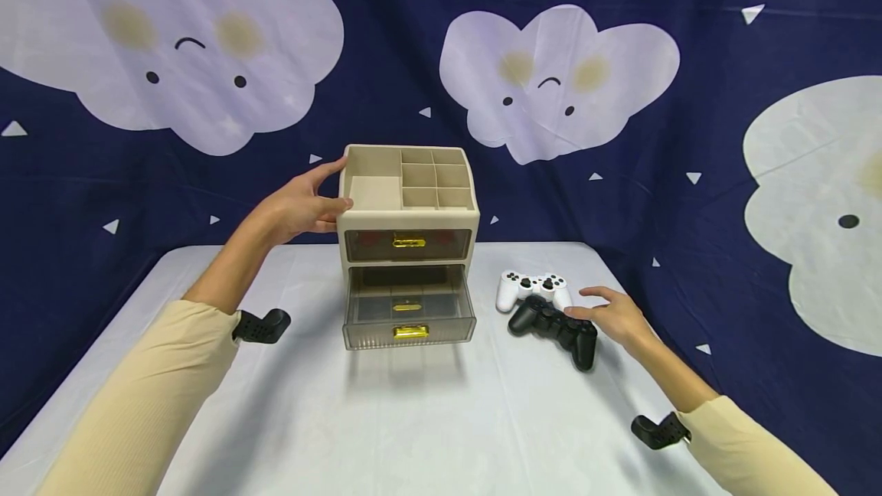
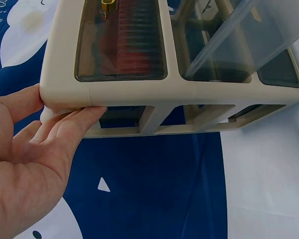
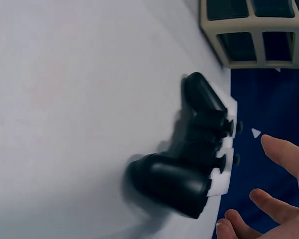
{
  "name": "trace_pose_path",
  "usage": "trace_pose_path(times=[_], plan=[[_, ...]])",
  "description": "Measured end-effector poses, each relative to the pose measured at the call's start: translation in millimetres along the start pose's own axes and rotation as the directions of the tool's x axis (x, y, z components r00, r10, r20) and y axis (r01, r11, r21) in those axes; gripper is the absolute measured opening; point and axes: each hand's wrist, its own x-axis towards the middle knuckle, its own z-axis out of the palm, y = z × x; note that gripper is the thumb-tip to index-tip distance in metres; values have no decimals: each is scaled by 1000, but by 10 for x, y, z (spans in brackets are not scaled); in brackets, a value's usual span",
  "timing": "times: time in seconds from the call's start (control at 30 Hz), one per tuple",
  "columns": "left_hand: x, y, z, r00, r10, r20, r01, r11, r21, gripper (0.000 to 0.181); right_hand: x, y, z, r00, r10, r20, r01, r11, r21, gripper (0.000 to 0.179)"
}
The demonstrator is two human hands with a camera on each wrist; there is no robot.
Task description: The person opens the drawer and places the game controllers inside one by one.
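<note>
A cream desktop organizer [image 1: 408, 216] with smoky drawers stands on the table. Its middle drawer [image 1: 410, 327] is pulled out and looks bare inside. My left hand [image 1: 303, 205] holds the organizer's upper left edge; in the left wrist view thumb and fingers [image 2: 72, 124] lie on either side of the corner. To the right, a black game controller [image 1: 551, 327] lies partly over a white game controller [image 1: 534, 287]. My right hand [image 1: 616, 316] hovers beside the black controller with fingers spread and nothing in them, as the right wrist view also shows.
The organizer's top has one large compartment [image 1: 372, 178] and several small ones [image 1: 437, 176]. Something red [image 2: 139, 45] shows through the top drawer's front. A white cloth covers the table [image 1: 441, 419]. A dark blue curtain [image 1: 393, 60] with clouds hangs right behind.
</note>
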Motion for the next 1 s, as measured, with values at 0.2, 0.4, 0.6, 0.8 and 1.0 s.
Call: trace_pose_path(times=[0.2, 0.4, 0.6, 0.8, 1.0], plan=[[-6, 1, -4, 1000, -4, -4, 4, 1000, 6, 85, -38, 134, 79, 999, 28, 26, -29, 999, 21, 79], [-8, -9, -5, 1000, 0, -5, 0, 1000, 5, 85, -73, 208, 164, 998, 36, 50, -38, 999, 23, 80], [1, -10, -5, 1000, 6, -1, -6, 1000, 0, 85, -87, 252, 239, 997, 52, 62, -53, 998, 15, 83], [4, -12, -1, 1000, 6, -6, -6, 1000, 7, 85, -89, 260, 287, 997, 52, 52, -53, 998, 19, 82], [5, -13, 4, 1000, 7, -8, -7, 1000, 9, 85, -73, 255, 330, 998, 37, 42, -37, 999, 6, 79]])
